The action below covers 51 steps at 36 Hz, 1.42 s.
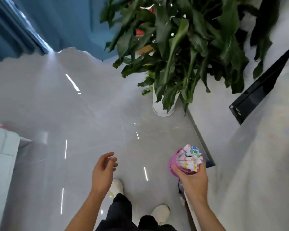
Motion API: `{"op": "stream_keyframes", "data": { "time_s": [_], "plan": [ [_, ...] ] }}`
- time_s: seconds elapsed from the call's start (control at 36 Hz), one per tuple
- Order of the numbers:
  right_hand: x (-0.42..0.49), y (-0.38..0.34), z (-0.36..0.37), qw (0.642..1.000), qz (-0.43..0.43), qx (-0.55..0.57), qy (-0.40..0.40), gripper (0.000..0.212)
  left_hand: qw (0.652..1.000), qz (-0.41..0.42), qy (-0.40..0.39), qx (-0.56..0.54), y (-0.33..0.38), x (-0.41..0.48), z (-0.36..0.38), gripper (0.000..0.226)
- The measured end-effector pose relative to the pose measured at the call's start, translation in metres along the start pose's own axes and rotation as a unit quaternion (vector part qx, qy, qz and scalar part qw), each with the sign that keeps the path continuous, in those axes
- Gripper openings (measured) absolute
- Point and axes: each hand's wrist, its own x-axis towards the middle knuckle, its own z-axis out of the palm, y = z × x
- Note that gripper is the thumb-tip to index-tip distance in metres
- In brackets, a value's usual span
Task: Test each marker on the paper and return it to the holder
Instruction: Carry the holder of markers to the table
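Looking down from the head view, the right hand [194, 182] at about 4 o'clock grips a pink holder [173, 161], with the thumb on its near left side and the fingers wrapped round underneath. The holder is tilted toward the camera and held in the air over the floor, resting on nothing. It is packed with markers [190, 158], white barrels with caps in blue, green, pink, yellow and red, their ends fanned out toward 1 o'clock.

The left hand [103, 170], near 6 o'clock, hangs free with the fingers apart and loosely bent, holding nothing, well apart from the holder.

A glossy grey tiled floor [73, 114] fills the middle of the picture. Two white shoes [160, 214] and black trousers [120, 210] show at 6 o'clock. A leafy green plant [182, 47] at 12 to 1 o'clock stands in a white pot [163, 110] on the floor. A blue curtain [15, 27] hangs at 10 o'clock. A pale raised ledge [257, 164] runs along 3 o'clock, with a shiny black panel [257, 90] lying across it.
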Motion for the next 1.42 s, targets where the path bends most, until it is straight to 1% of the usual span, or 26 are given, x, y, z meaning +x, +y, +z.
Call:
{"op": "stream_keyframes", "data": {
  "time_s": [0.14,0.22,0.33,0.42,0.64,0.78,0.94,1.17,1.22,1.42],
  "plan": [
    [-0.001,-0.023,0.042,0.999,-0.036,-0.017,-0.031,0.072,0.999,-0.002,0.032,-0.024,-0.007,0.009,-0.035,0.021],
    [-0.003,-0.033,0.068,0.997,-0.047,-0.025,-0.048,0.075,0.998,-0.003,0.053,-0.037,-0.008,0.018,-0.059,0.020],
    [-0.006,-0.045,0.104,0.995,-0.047,-0.034,-0.081,0.079,0.996,-0.011,0.078,-0.048,-0.011,0.032,-0.093,0.020],
    [-0.011,-0.055,0.134,0.993,-0.048,-0.047,-0.099,0.074,0.994,-0.018,0.094,-0.052,-0.014,0.044,-0.120,0.020],
    [-0.020,-0.078,0.220,0.988,-0.067,-0.061,-0.124,0.071,0.992,-0.020,0.117,-0.045,-0.024,0.084,-0.184,0.020],
    [-0.023,-0.093,0.270,0.983,-0.083,-0.077,-0.142,0.070,0.988,-0.036,0.129,-0.072,-0.028,0.108,-0.217,0.019],
    [-0.024,-0.114,0.320,0.974,-0.102,-0.091,-0.183,0.064,0.986,-0.044,0.142,-0.076,-0.031,0.128,-0.244,0.018],
    [-0.015,-0.146,0.383,0.965,-0.117,-0.086,-0.217,0.064,0.977,-0.068,0.180,-0.090,-0.025,0.163,-0.270,0.018],
    [-0.007,-0.153,0.401,0.963,-0.116,-0.087,-0.226,0.061,0.974,-0.076,0.191,-0.091,-0.023,0.175,-0.276,0.018],
    [0.043,-0.182,0.481,0.951,-0.112,-0.105,-0.269,0.065,0.963,-0.100,0.232,-0.098,-0.004,0.239,-0.298,0.016]
  ]
}}
